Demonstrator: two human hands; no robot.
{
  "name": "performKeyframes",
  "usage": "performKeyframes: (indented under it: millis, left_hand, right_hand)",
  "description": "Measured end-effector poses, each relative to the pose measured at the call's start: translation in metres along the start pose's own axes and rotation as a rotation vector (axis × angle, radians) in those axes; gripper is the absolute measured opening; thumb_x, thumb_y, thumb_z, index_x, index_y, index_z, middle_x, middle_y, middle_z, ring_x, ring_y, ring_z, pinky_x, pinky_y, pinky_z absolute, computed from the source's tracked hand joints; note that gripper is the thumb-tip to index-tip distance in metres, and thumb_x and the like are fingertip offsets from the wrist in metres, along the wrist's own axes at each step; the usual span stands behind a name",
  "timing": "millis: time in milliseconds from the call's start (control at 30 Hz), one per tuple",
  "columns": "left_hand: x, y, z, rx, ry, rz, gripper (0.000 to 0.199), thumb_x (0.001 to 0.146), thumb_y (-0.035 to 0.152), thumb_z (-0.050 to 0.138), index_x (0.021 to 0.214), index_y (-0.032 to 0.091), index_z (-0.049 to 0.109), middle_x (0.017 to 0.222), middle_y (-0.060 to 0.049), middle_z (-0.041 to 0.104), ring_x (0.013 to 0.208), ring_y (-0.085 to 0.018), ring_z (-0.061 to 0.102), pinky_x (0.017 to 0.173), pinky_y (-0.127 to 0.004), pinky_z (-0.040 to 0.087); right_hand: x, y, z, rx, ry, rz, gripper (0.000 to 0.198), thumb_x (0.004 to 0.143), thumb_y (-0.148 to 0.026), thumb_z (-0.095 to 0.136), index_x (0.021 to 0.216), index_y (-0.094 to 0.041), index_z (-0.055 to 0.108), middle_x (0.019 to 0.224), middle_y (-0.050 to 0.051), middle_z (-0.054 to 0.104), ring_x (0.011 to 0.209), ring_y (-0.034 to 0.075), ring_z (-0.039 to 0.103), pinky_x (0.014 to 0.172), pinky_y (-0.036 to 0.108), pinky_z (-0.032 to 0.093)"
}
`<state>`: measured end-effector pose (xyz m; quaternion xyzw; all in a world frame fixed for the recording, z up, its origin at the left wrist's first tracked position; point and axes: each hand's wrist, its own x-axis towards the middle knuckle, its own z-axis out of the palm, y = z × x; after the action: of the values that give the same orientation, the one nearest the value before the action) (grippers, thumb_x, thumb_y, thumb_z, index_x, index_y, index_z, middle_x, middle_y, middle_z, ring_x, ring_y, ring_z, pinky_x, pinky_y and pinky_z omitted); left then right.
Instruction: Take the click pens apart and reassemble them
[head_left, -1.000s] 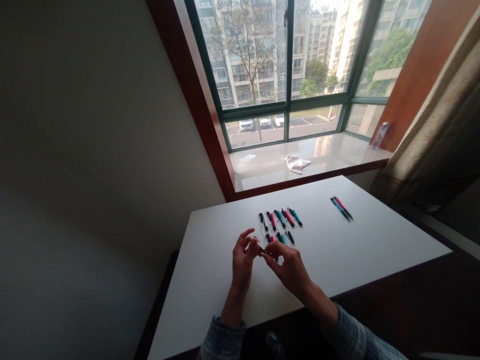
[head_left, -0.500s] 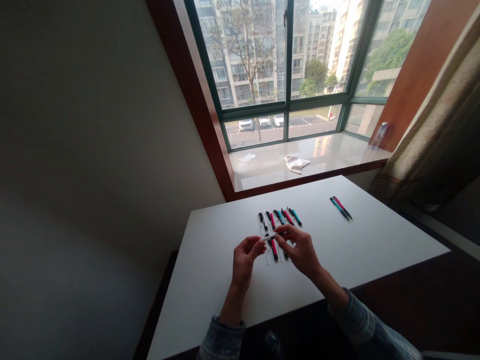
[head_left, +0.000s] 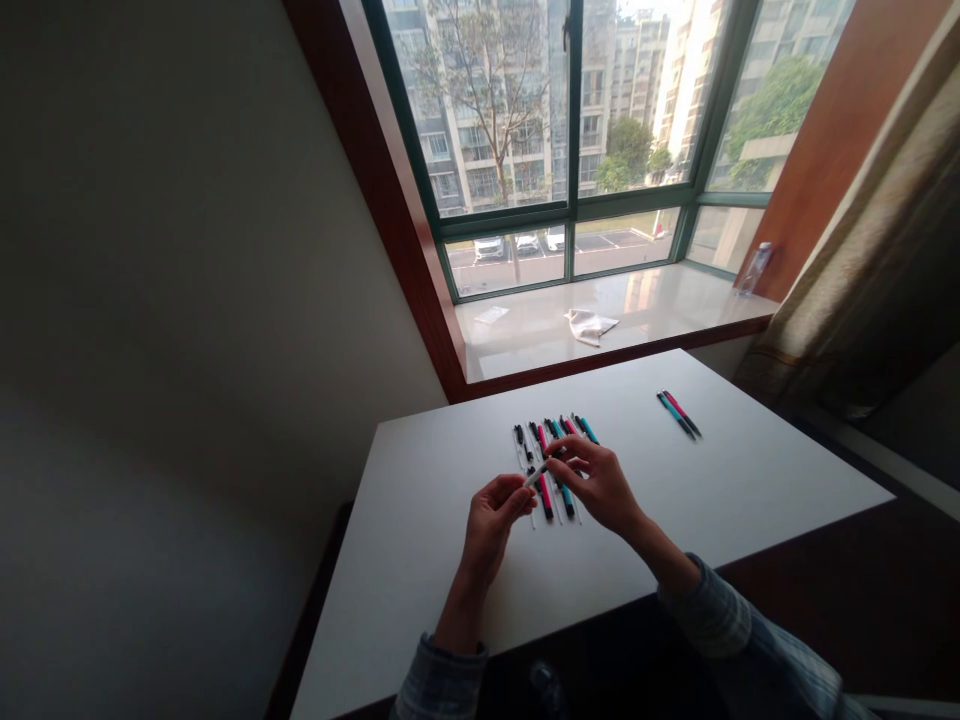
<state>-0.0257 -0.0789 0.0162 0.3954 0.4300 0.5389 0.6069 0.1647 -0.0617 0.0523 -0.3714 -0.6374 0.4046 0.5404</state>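
White pen part (head_left: pixel 536 475) looks light, stiff, maybe slick; I'd hold it near the ends, where left hand (head_left: pixel 495 512) and right hand (head_left: pixel 596 482) both pinch it.

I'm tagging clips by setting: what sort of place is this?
Probably a room in a home: a curtain hangs beside a window, apartment-like buildings stand outside, and a white table sits near the sill.

The pen tube (head_left: pixel 535 476) looks like smooth plastic, as do the paired pens (head_left: pixel 679 414); the bench (head_left: pixel 401 520) is smooth and matt, the windowsill (head_left: pixel 652 302) glossy, the window trim (head_left: pixel 375 195) wood with a faint sheen, the bottle (head_left: pixel 755 268) clear plastic, the curtain (head_left: pixel 832 230) and sleeve (head_left: pixel 442 675) matt cloth
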Motion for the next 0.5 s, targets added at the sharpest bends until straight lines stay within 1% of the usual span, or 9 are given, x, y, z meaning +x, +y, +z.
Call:
performKeyframes:
  millis: [133, 233, 333, 433, 500]
  left_hand:
    - [-0.001, 0.003, 0.001, 0.011, -0.009, -0.007, 0.034, 0.069, 0.031, 0.092, 0.091, 0.014, 0.073, 0.082, -0.004, 0.075, 0.072, -0.015, 0.07, 0.073, -0.028, 0.056]
    - [-0.001, 0.004, 0.002, 0.024, 0.016, 0.004, 0.033, 0.07, 0.033, 0.092, 0.09, 0.014, 0.073, 0.083, -0.005, 0.075, 0.072, -0.015, 0.07, 0.073, -0.028, 0.056]
    - [-0.001, 0.004, 0.002, 0.028, 0.056, 0.017, 0.034, 0.07, 0.034, 0.091, 0.091, 0.014, 0.073, 0.083, -0.005, 0.075, 0.073, -0.016, 0.07, 0.073, -0.028, 0.056]
    - [-0.001, 0.003, 0.002, 0.024, 0.071, 0.015, 0.034, 0.071, 0.033, 0.09, 0.092, 0.014, 0.072, 0.082, -0.004, 0.074, 0.072, -0.015, 0.069, 0.073, -0.028, 0.056]
    - [-0.001, 0.002, 0.001, 0.039, 0.066, 0.016, 0.033, 0.072, 0.033, 0.089, 0.092, 0.014, 0.072, 0.081, -0.003, 0.074, 0.071, -0.014, 0.069, 0.072, -0.027, 0.055]
  right_hand:
    - [0.011, -0.009, -0.002, -0.027, -0.034, -0.042, 0.023, 0.095, -0.041, 0.068, 0.105, -0.021, 0.071, 0.094, 0.005, 0.074, 0.08, 0.018, 0.07, 0.075, 0.037, 0.064]
    - [0.013, -0.008, -0.012, -0.081, 0.034, -0.049, 0.023, 0.095, -0.041, 0.067, 0.104, -0.02, 0.07, 0.095, 0.006, 0.074, 0.084, 0.02, 0.072, 0.078, 0.039, 0.064]
    - [0.004, 0.005, -0.03, -0.205, 0.145, -0.014, 0.023, 0.095, -0.042, 0.067, 0.101, -0.02, 0.069, 0.097, 0.007, 0.075, 0.084, 0.022, 0.072, 0.08, 0.041, 0.065]
    - [-0.016, 0.027, -0.049, -0.393, 0.212, 0.048, 0.023, 0.094, -0.043, 0.066, 0.099, -0.021, 0.067, 0.092, 0.005, 0.075, 0.078, 0.021, 0.072, 0.076, 0.04, 0.064]
    - [-0.032, 0.042, -0.057, -0.501, 0.238, 0.076, 0.02, 0.094, -0.041, 0.064, 0.098, -0.021, 0.065, 0.091, 0.005, 0.075, 0.076, 0.021, 0.071, 0.075, 0.039, 0.062]
